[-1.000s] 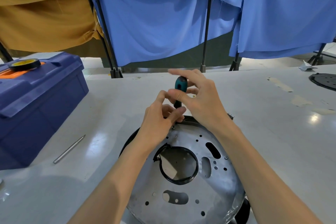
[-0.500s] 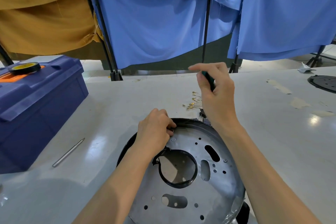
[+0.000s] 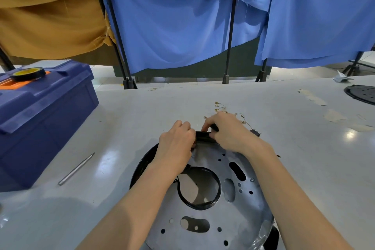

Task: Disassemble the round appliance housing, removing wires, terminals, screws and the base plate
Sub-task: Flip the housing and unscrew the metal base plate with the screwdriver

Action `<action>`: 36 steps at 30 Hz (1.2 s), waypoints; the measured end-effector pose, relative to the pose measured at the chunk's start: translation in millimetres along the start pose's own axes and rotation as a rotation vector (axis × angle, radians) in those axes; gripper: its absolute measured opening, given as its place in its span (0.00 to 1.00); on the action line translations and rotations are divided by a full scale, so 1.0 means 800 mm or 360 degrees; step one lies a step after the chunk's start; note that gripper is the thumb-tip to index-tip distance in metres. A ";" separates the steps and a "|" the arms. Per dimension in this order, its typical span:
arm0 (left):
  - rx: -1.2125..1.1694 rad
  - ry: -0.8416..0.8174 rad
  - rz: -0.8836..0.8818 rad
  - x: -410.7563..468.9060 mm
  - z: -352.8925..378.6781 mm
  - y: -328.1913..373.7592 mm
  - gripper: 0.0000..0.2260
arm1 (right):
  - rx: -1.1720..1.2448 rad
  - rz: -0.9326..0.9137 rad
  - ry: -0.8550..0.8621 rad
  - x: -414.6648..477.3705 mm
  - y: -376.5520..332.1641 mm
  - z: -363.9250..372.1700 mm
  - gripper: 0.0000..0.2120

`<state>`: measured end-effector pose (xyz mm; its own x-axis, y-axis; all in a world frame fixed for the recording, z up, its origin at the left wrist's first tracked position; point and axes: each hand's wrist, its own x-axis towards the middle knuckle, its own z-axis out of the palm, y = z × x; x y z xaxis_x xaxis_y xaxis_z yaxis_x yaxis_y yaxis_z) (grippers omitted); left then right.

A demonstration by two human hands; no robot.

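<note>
Obs.: silver-grey base plate (image 3: 233,215), dotted with dark punched holes; glossy black housing rim (image 3: 142,165); brass-gold terminals (image 3: 218,110); dark blue toolbox (image 3: 46,124), orange top patch; plain blue curtains (image 3: 172,26); mustard cloth (image 3: 50,16); pale grey table (image 3: 304,168).

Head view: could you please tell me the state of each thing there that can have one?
Round black appliance housing: lying on the white table, silver perforated metal base plate seated in it.
Left hand: grips the housing's far rim.
Right hand: grips the same rim.
Blue plastic toolbox: closed.
Thin wires with brass terminals: loose on the table.
Slim metal rod: lying flat.
</note>
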<state>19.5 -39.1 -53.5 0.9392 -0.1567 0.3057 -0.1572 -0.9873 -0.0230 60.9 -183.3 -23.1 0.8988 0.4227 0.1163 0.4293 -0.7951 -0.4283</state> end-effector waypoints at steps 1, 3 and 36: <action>0.0040 -0.0010 0.0016 -0.001 0.000 0.001 0.08 | 0.0006 -0.0004 0.0001 0.001 0.001 0.001 0.15; 0.0107 -0.0032 0.0040 -0.001 -0.001 0.003 0.10 | 0.0017 -0.0010 0.0001 0.001 0.002 0.001 0.15; -0.0931 0.0510 -0.0159 -0.001 -0.015 0.013 0.08 | 0.0297 -0.0287 0.0148 -0.010 -0.008 -0.022 0.04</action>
<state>13.3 -48.9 -42.9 0.8350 0.0391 0.5489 -0.2986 -0.8057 0.5116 52.5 -189.5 -5.8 0.8172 0.5015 0.2839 0.5673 -0.6131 -0.5499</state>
